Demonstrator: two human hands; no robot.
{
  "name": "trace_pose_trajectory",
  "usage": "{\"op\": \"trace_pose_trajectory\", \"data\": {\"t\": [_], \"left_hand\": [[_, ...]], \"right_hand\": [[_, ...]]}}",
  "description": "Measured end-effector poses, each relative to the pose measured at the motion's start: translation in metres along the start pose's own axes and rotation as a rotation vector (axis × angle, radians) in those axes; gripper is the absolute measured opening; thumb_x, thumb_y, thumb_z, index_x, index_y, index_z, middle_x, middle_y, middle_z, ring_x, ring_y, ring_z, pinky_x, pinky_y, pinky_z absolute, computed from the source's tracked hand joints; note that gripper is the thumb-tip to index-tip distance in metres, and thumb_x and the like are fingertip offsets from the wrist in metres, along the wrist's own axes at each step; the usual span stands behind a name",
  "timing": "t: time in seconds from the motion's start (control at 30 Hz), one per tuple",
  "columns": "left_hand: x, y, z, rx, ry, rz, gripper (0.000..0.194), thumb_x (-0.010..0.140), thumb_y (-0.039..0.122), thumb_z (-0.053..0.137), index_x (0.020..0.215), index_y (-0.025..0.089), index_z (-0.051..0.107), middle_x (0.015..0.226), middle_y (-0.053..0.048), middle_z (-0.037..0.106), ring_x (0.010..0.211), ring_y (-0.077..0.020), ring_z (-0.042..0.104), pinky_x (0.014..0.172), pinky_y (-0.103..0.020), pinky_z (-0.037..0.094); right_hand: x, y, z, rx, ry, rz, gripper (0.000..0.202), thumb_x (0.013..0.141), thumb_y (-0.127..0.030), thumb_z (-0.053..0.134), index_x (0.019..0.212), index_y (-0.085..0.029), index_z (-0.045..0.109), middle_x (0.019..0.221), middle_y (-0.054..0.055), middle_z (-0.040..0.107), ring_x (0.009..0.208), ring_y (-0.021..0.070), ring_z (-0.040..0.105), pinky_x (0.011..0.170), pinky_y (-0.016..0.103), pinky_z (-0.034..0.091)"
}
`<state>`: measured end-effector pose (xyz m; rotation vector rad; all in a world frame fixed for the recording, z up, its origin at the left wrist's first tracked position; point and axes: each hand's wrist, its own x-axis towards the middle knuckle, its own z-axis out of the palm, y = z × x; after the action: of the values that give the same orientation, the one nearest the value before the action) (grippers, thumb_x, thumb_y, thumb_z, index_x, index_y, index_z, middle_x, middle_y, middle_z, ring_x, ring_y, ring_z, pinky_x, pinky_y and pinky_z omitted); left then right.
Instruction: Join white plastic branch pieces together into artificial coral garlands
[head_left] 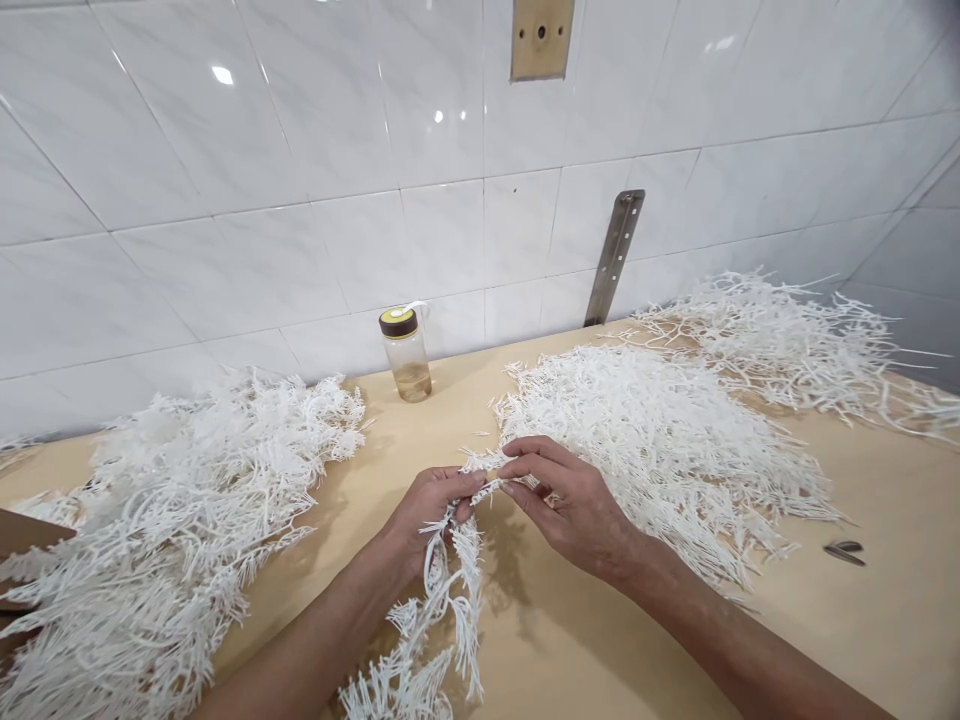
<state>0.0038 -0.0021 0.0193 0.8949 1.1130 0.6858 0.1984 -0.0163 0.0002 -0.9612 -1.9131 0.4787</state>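
Note:
A white artificial branch (469,560) with many fine plastic sprigs hangs from my left hand (435,510), whose thumb and fingers are closed around its stem. My right hand (566,500) meets it at the upper end, pinching a thin white sprig between thumb and fingertips. Both hands are close together above the table. Just behind my right hand lies a large heap of loose white sprigs (637,430). To the left of my left hand spreads a pile of white feathery branches (187,500).
A clear bottle (406,365) with a dark and yellow lid stands near the tiled wall. Bare white stems (795,340) lie at the back right. A metal bracket (615,258) leans on the wall. Two small dark pieces (845,552) rest on the yellowish table (847,640).

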Motion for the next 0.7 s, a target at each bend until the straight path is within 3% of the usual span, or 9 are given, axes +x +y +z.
{"op": "trace_pose_trajectory", "data": {"t": [0.17, 0.27, 0.7], "left_hand": [[0.0018, -0.0012, -0.0003, -0.080, 0.018, -0.012, 0.034, 0.067, 0.040, 0.079, 0.061, 0.017, 0.055, 0.042, 0.006, 0.044, 0.032, -0.0061, 0.035, 0.037, -0.023, 0.021], [0.0027, -0.0019, -0.0007, -0.058, -0.003, -0.011, 0.033, 0.068, 0.041, 0.079, 0.065, 0.016, 0.058, 0.044, 0.006, 0.046, 0.032, -0.0058, 0.037, 0.037, -0.023, 0.022], [-0.0034, 0.0038, -0.0004, 0.039, -0.048, -0.039, 0.040, 0.064, 0.042, 0.080, 0.055, 0.017, 0.050, 0.041, 0.007, 0.041, 0.033, -0.0049, 0.029, 0.037, -0.024, 0.018]], "right_hand": [[0.0000, -0.0013, 0.0007, 0.037, 0.016, 0.105, 0.012, 0.093, -0.028, 0.054, 0.087, -0.022, 0.062, 0.099, 0.009, 0.066, 0.086, 0.0192, 0.064, 0.055, 0.026, 0.057], [-0.0004, -0.0024, 0.0018, 0.046, 0.030, 0.171, 0.010, 0.093, -0.029, 0.054, 0.094, -0.023, 0.062, 0.095, 0.007, 0.066, 0.080, 0.0178, 0.063, 0.053, 0.025, 0.054], [-0.0005, -0.0030, 0.0022, -0.008, 0.002, 0.018, 0.017, 0.094, -0.022, 0.052, 0.105, -0.023, 0.065, 0.105, 0.009, 0.064, 0.082, 0.0165, 0.064, 0.057, 0.026, 0.058]]}}
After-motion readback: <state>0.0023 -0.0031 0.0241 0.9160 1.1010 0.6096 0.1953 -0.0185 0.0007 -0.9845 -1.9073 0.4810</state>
